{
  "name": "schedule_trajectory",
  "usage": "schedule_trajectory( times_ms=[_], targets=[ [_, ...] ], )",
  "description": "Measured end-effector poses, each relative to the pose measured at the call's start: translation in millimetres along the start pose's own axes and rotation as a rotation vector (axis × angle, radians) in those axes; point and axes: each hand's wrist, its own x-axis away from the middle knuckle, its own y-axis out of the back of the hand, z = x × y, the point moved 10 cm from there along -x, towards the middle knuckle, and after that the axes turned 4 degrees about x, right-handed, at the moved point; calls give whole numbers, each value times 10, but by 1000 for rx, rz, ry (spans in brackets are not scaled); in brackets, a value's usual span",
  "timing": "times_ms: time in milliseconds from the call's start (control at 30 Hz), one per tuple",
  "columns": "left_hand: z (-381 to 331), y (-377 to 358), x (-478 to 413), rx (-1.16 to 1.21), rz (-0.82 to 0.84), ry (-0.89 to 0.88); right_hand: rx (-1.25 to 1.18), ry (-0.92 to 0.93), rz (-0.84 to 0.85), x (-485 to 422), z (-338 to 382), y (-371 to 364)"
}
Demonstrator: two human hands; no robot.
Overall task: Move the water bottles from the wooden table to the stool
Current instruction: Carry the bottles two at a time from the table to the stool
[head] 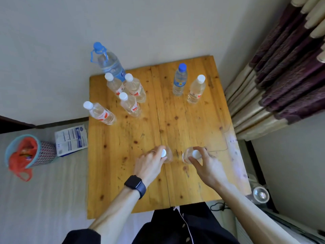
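Observation:
The wooden table [184, 131] carries several clear water bottles. Near its front, my left hand [151, 162] grips the neck of a white-capped bottle [168, 153]. My right hand [205, 164] grips the neck of a second white-capped bottle [187, 154] beside it. At the back left stand a tall blue-capped bottle [109, 62] and several white-capped ones, such as the bottle [101, 113] at the left edge. A small blue-capped bottle [179, 80] and a white-capped bottle [196, 89] stand at the back right. No stool is in view.
A mesh bin [44, 150] with an orange bag and a printed packet [71, 140] sit on the floor to the left. A curtain [281, 76] hangs at the right. A clear round object [261, 194] lies by the table's right front corner.

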Motion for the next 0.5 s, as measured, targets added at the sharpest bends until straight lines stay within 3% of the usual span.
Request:
schedule_trajectory(
  times_ms=[100,167,233,367,500],
  targets=[
    [-27,-74,13,88,-67,-23,16,1,-63,12,49,14],
    [11,-137,21,245,-70,62,-35,-32,-88,20,-12,-6],
    [72,-292,32,411,-24,174,-88,-80,-71,9,-103,-75],
    [30,-516,7,679,66,227,-259,-159,-4,-48,-222,-265],
    [84,-689,-35,774,56,329,-364,-196,-65,-92,-260,-360]
  ],
)
